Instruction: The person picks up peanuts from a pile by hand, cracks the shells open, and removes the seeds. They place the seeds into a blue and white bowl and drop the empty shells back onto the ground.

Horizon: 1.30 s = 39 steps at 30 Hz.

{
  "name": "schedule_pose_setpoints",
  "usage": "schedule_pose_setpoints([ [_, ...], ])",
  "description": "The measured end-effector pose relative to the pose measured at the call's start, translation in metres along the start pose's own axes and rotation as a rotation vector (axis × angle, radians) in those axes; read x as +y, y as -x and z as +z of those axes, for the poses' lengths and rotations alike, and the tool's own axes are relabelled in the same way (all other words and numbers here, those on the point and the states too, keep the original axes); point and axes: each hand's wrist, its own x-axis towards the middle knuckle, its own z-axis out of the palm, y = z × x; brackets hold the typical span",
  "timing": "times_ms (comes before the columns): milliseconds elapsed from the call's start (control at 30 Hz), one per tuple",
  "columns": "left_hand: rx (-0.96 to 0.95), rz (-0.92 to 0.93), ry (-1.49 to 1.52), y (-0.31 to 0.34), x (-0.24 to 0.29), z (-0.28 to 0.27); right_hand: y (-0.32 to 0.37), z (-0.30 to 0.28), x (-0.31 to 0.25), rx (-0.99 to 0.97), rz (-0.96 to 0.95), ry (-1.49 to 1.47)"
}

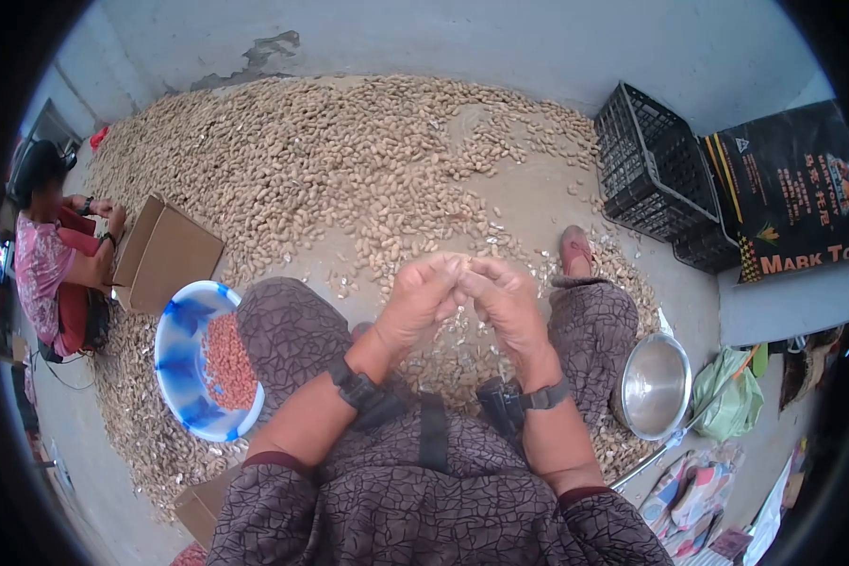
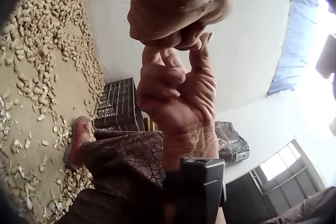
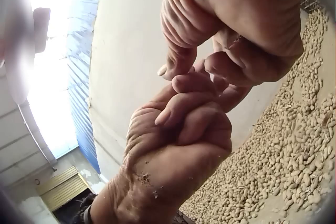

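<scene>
My left hand (image 1: 420,294) and right hand (image 1: 507,300) meet fingertip to fingertip in front of my lap. Between thumbs and curled forefingers they pinch a peanut, almost wholly covered by the fingers. In the left wrist view the right hand (image 2: 181,98) reaches up to the left hand (image 2: 181,11), with its fingertips bent. The right wrist view has the left hand (image 3: 176,134) below, its fingers folded in, and the right hand (image 3: 236,19) above. Loose peanuts (image 1: 283,179) cover the floor beyond, and broken shells (image 1: 453,368) lie between my legs.
A blue-and-white basin (image 1: 168,363) of red peanut kernels (image 1: 226,363) stands by my left knee. By the right knee is a metal bowl (image 1: 656,387). Black crates (image 1: 646,165) stand at the right wall. Another person (image 1: 52,245) sits at far left beside a cardboard box (image 1: 170,255).
</scene>
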Motion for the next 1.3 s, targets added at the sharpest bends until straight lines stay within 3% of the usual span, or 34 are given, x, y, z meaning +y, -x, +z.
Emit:
schedule_pose_setpoints([
  [100, 0.119, 0.075, -0.158, 0.0, 0.001, 0.011, 0.0, -0.002, -0.002, 0.062, -0.078, 0.048],
  [300, 0.103, 0.287, -0.434, -0.005, -0.023, 0.005, -0.006, -0.009, 0.009, 0.027, 0.028, 0.008],
  [633, 0.268, 0.194, -0.31, -0.003, -0.023, 0.008, -0.01, 0.004, 0.02, 0.092, -0.138, -0.102],
  [733, 0.192, 0.201, -0.207, -0.005, -0.021, 0.007, -0.01, 0.001, 0.02, 0.087, -0.101, -0.144],
  [800, 0.172, 0.253, -0.317, -0.004, -0.017, 0.011, -0.009, 0.0, 0.018, 0.088, -0.062, -0.175],
  [933, 0.107, 0.256, -0.379, -0.002, -0.016, 0.01, -0.008, 0.001, 0.017, 0.098, -0.15, -0.191],
  [1133, 0.183, 0.21, -0.228, -0.001, -0.016, 0.016, -0.005, 0.01, 0.018, 0.144, -0.281, 0.007],
  [1200, 0.275, 0.155, -0.067, -0.003, -0.015, 0.019, -0.005, 0.013, 0.017, 0.162, -0.3, 0.06],
  [1300, 0.262, 0.048, 0.141, -0.003, -0.007, 0.02, -0.003, 0.019, 0.015, 0.203, -0.338, 0.007],
])
